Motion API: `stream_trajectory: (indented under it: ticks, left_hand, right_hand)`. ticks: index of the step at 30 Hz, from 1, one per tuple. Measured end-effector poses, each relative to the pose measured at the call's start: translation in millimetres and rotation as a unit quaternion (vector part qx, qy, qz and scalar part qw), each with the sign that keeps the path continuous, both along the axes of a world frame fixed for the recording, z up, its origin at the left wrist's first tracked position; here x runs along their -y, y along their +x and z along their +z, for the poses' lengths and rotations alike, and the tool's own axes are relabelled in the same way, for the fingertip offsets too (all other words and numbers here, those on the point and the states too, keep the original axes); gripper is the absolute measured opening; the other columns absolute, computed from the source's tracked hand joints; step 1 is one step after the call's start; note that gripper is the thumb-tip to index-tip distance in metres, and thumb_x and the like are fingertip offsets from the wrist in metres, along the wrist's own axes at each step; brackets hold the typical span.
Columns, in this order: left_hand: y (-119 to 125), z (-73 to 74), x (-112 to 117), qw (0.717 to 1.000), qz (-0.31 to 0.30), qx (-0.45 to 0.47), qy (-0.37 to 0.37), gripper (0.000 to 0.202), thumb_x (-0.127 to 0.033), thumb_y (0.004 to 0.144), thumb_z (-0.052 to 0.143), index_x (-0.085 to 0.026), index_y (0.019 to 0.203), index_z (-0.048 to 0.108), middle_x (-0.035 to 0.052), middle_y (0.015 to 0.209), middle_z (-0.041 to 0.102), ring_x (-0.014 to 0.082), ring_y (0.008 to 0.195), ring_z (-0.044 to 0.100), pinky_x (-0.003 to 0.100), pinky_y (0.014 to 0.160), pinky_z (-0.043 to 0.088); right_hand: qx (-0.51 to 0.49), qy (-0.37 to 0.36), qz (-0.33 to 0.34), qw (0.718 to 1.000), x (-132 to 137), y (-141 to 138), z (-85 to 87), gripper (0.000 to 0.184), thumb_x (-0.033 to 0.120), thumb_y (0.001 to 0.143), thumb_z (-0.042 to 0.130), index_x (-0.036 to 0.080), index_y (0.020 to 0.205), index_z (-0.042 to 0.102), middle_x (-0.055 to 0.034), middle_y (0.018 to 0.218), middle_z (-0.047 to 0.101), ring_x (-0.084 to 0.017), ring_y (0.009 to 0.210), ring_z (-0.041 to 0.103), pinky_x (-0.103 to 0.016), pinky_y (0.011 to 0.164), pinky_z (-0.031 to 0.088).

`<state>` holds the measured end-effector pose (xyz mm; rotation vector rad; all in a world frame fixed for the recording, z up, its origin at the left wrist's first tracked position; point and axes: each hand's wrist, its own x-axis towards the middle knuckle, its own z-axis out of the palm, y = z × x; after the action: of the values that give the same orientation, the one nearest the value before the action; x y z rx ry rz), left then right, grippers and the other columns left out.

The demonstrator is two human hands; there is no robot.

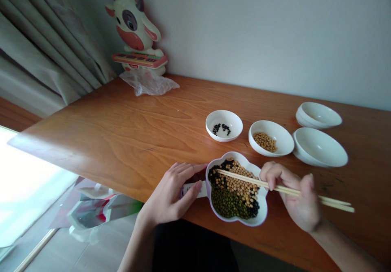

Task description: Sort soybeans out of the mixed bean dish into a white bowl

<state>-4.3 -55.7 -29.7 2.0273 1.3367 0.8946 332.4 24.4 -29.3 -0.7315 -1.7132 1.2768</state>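
Lower centre, the right hand (290, 192) pinches thin wooden chopsticks (241, 178) above small, slippery mixed beans (233, 192); the left hand (171, 192) firmly clasps the light white lobed dish (236, 157) by its handle.

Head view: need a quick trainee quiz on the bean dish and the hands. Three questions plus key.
1. Which holds the chopsticks: the left hand or the right hand?
2. True or false: the small white bowl farthest from the hands holds soybeans.
3. Name the three bean colours in the lobed white dish.

Key:
1. The right hand.
2. False; it holds black beans.
3. Black, tan and green.
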Motion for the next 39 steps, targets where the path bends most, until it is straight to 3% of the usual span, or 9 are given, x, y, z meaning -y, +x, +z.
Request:
stream_trajectory:
  ticks: [15, 21, 39]
  left_hand:
    - [0.7, -0.5, -0.9, 1.0, -0.005, 0.011, -0.012, 0.044, -0.035, 0.117, 0.058, -0.025, 0.158, 0.068, 0.0087, 0.136, 0.083, 0.0302, 0.117, 0.078, 0.045, 0.104, 0.053]
    - [0.8, -1.5, 0.3, 1.0, -0.001, 0.003, -0.004, 0.045, -0.036, 0.117, 0.058, -0.026, 0.16, 0.066, 0.0083, 0.136, 0.083, 0.0295, 0.116, 0.077, 0.044, 0.106, 0.053]
    - [2.2, 1.4, 0.6, 1.0, 0.0, 0.007, -0.007, 0.045, -0.035, 0.117, 0.058, -0.025, 0.159, 0.067, 0.0078, 0.129, 0.084, 0.029, 0.111, 0.078, 0.044, 0.103, 0.053]
  right_hand:
    - [0.026, 0.002, 0.008, 1.0, -2.4, 5.9, -6.6, 0.082, 0.085, 0.109, 0.009, 0.028, 0.084, 0.063, -0.0049, 0.082, 0.059, -0.026, 0.076, 0.053, -0.043, 0.073, 0.042]
    - [0.037, 0.025, 0.008, 0.999, -3.0, 8.0, -11.9, 0.076, 0.075, 0.115, 0.015, 0.028, 0.086, 0.066, -0.0045, 0.083, 0.059, -0.026, 0.08, 0.054, -0.043, 0.076, 0.042]
    - [0.06, 0.05, 0.01, 0.997, -9.7, 18.9, -14.0, 0.071, 0.075, 0.115, 0.028, 0.028, 0.084, 0.072, -0.0068, 0.08, 0.064, -0.029, 0.082, 0.057, -0.047, 0.079, 0.045]
